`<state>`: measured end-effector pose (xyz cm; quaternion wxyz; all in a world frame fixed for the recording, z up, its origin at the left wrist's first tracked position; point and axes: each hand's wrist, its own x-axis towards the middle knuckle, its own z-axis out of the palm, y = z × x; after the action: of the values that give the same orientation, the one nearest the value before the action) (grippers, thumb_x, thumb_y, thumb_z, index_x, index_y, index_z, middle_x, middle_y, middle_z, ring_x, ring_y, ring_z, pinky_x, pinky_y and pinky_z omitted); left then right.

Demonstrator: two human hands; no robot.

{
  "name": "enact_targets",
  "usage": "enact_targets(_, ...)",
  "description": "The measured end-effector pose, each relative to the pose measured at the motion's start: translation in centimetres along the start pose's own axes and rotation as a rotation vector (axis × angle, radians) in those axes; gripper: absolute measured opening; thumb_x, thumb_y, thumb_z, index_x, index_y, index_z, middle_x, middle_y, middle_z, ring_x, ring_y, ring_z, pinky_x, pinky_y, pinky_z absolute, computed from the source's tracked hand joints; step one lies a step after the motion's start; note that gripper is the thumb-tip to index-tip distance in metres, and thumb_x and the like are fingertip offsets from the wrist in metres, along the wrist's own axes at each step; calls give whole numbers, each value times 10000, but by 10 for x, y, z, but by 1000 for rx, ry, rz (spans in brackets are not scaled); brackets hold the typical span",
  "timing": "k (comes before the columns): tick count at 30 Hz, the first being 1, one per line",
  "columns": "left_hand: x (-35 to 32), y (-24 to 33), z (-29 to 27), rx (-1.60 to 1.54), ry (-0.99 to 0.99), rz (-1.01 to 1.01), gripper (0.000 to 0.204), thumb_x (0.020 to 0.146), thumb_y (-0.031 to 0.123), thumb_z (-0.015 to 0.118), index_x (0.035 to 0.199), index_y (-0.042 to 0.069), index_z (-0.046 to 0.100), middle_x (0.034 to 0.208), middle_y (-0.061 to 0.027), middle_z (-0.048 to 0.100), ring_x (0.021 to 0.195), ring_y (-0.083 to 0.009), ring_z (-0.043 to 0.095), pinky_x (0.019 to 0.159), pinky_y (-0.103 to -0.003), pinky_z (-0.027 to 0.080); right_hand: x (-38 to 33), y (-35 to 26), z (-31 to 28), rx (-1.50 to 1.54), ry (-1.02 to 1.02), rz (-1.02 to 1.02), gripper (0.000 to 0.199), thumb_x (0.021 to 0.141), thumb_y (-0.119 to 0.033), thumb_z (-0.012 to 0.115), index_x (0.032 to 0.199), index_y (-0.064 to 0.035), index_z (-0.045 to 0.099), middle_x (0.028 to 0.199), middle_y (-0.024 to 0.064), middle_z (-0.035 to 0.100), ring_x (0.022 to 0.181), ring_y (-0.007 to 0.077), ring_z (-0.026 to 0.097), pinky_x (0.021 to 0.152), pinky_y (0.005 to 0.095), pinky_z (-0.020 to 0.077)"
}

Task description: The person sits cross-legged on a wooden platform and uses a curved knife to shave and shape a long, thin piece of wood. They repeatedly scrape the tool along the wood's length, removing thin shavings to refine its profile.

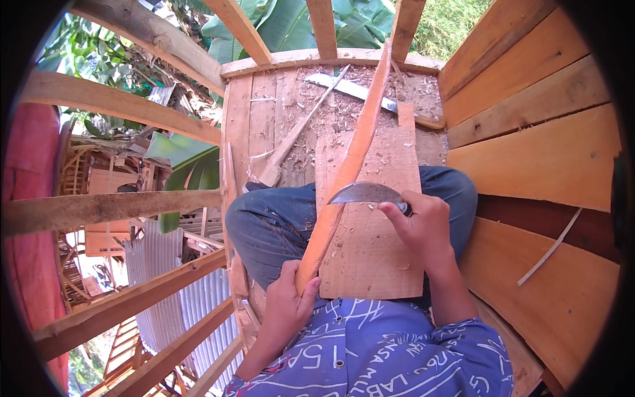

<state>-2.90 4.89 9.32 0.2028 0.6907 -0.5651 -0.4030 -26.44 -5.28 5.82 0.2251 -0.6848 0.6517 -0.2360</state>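
A long strip of orange-brown wood [352, 159], tapering to a point at its far end, slants across my lap. My left hand [291, 291] is closed round its near end. In my right hand [424, 228] is a knife with a curved blade [364, 192], gripped by its dark handle. The blade lies across the middle of the strip, at its edge. Beneath the strip, a flat wooden board [377, 258] rests over my thighs, with a few shavings on it.
A large machete [350, 87] and a pale tapered stick [297, 135] lie on the shaving-strewn plank floor [261, 109] ahead. Wooden railings [126, 204] run along the left and far sides, with corrugated sheets [155, 271] below. A plank wall [529, 165] stands close on the right.
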Motion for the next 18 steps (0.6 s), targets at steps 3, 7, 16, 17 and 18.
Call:
enact_targets(3, -4, -6, -2, 0, -48, 5, 317, 882, 255, 628, 1054, 21, 502, 775, -226, 623, 727, -409, 643, 602, -423, 489, 7, 9, -7, -31, 116, 31, 530, 797, -504, 671, 590, -31, 552, 509, 149, 517, 494, 340, 553, 466, 398, 411)
enact_targets(7, -7, -8, -2, -23, -51, -3, 316, 880, 249, 637, 1054, 22, 502, 760, -223, 628, 717, -397, 654, 588, -412, 493, 9, 14, -14, -44, 135, 9, 526, 786, -500, 683, 587, -32, 550, 511, 147, 517, 493, 330, 555, 459, 388, 408)
enact_targets(16, -3, -8, 1, 18, 89, 76, 346, 857, 234, 677, 1064, 22, 498, 737, -213, 628, 690, -394, 653, 557, -400, 494, 2, -5, 9, -92, 65, -89, 583, 722, -602, 685, 572, -56, 548, 485, 97, 511, 450, 280, 552, 428, 365, 406)
enact_targets(17, -3, -8, 1, 13, 85, 72, 345, 862, 238, 671, 1065, 21, 497, 737, -215, 627, 692, -396, 652, 559, -401, 495, 3, -6, 9, -111, 83, -97, 593, 712, -617, 684, 566, -60, 540, 480, 93, 501, 444, 276, 545, 423, 363, 402)
enact_targets(18, -5, -8, 1, 7, 82, 69, 345, 866, 243, 665, 1067, 19, 496, 737, -217, 625, 693, -398, 651, 560, -401, 495, 5, -7, 9, -131, 101, -105, 603, 702, -631, 683, 561, -65, 533, 474, 90, 492, 437, 273, 538, 419, 360, 398)
